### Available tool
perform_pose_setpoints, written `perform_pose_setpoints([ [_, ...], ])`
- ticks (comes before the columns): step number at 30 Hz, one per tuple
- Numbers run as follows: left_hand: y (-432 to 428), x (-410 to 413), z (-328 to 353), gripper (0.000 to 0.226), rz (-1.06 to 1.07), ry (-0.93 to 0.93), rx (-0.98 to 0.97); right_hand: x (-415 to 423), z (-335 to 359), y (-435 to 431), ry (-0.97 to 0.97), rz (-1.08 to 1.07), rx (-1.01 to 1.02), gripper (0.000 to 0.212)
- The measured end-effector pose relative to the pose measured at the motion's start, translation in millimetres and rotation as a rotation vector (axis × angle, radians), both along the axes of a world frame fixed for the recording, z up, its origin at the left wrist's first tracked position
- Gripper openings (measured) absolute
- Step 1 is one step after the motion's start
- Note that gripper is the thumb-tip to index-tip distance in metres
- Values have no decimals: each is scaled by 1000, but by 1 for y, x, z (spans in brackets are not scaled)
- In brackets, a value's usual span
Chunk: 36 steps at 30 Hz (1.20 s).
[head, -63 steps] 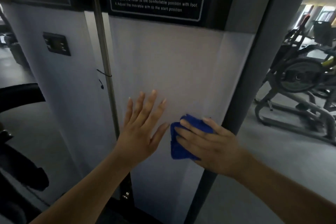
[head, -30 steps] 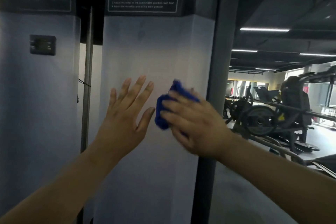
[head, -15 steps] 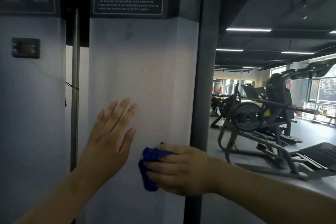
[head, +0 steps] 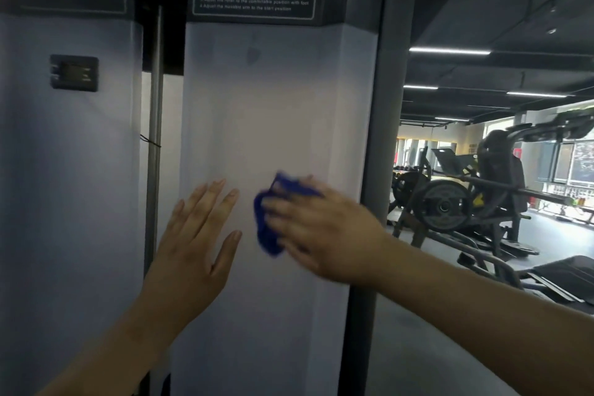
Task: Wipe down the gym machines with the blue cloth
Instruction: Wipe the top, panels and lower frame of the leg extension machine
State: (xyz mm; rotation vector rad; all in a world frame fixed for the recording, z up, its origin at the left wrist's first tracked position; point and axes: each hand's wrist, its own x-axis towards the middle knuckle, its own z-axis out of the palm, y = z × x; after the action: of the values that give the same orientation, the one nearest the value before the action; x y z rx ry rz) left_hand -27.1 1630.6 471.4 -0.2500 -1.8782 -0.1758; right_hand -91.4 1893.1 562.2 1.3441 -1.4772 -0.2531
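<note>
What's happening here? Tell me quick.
A person is wiping the pale panel of a gym machine. The right hand, motion-blurred, holds a bunched blue cloth against the panel. The left hand lies flat on the panel beside it, fingers spread, holding nothing. Other weight machines stand on the floor behind to the right.

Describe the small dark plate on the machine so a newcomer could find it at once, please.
Find the tall pale grey machine panel. Left of its vertical metal rod sits a small black rectangular plate, the only dark fitting on that pale face.
</note>
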Motion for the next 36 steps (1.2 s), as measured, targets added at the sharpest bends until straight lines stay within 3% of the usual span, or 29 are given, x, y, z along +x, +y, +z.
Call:
perform_pose_setpoints([
  [2, -3, 2, -9, 69, 0, -32, 24, 7, -1, -7, 21, -124, -98, 49],
  [6, -11, 2, -17, 74, -21, -101, -1, 8, -52, -17, 102, -96, 308, 44],
  [7, -13, 2, -17, 73, -29, -97, -9, 7, -44, -21, 111, -77, 312, 41],
  [9, -14, 2, -17, 71, -55, -81, 24, 2, -8, -34, 83, -48, 120, 41],
  [12, -14, 3, -20, 70, -85, -118, 113, 6, 23, -48, 64, -203, -112, 52],
  [17, -23, 2, -20, 71, -55, -61, -26, 1, -7, -54, 140, -184, 211, 51],
  [22, -45, 8, -16, 77, 135, -59, -42, 10, 47, -67, 94, -262, -100, 54],
  [24, -58, 11, -13, 76, 218, -75, -11, 9, 19, -75, 115, -211, -20, 54],
  [27, -78, 15, -8, 75, 300, -113, -21, 7, -11, -88, 155, -177, 299, 49],
  [33, -109, 13, 3, 74, 289, -178, -63, 13, 50, -121, 94, -206, -93, 55],
  [36, -119, 10, 3, 69, 251, -202, -72, 13, 10, -133, 140, -151, 110, 53],
])
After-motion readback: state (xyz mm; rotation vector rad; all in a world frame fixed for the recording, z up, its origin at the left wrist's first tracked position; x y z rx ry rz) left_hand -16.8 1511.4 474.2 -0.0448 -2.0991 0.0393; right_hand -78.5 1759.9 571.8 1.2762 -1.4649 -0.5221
